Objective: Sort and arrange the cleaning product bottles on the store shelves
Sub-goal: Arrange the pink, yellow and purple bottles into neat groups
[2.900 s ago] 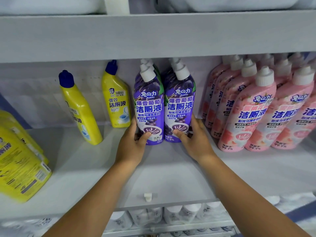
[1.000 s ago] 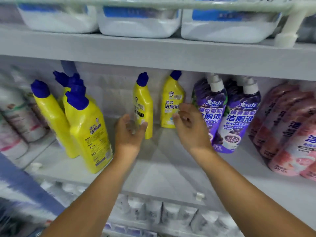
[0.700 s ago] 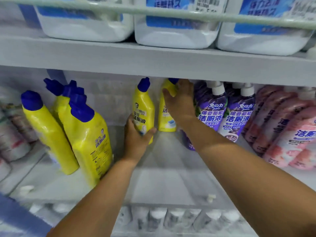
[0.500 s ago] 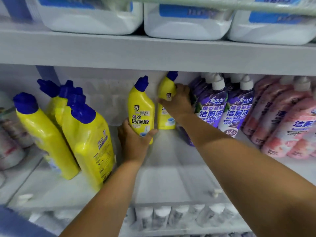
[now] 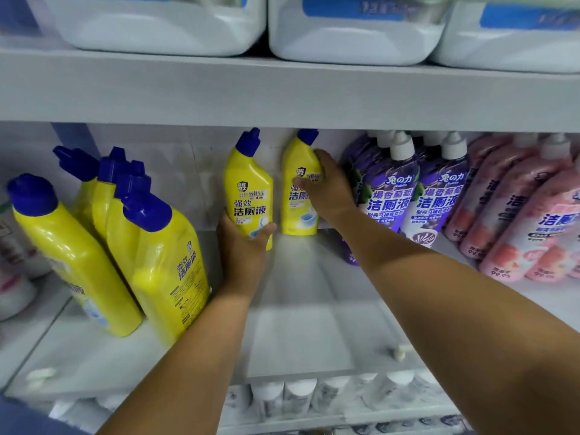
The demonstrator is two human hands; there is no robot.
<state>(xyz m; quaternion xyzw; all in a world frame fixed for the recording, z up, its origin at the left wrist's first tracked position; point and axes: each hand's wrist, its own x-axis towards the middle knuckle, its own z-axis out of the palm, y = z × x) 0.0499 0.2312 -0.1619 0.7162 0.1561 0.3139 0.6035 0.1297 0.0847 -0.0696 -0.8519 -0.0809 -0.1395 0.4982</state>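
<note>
Two yellow bottles with blue caps stand deep on the white shelf [image 5: 298,334]. My left hand [image 5: 243,246] grips the base of the nearer yellow bottle [image 5: 248,189], label facing me. My right hand [image 5: 326,186] wraps around the side of the rear yellow bottle [image 5: 296,171] by the back wall. A cluster of several larger yellow bottles [image 5: 150,259] leans at the left. Purple bottles [image 5: 389,196] with white caps stand just right of my right hand, and pink bottles [image 5: 521,215] fill the far right.
Large white jugs [image 5: 354,29] with blue labels sit on the shelf above. White-capped bottles [image 5: 298,400] show on the shelf below. A small white clip [image 5: 399,352] sits at the shelf's front edge. Blurred white containers [image 5: 15,277] are at the far left.
Both hands left the purple bottles and moved left to the two yellow bottles. The left hand closed on the nearer one and turned its label forward; the right hand took hold of the rear one.
</note>
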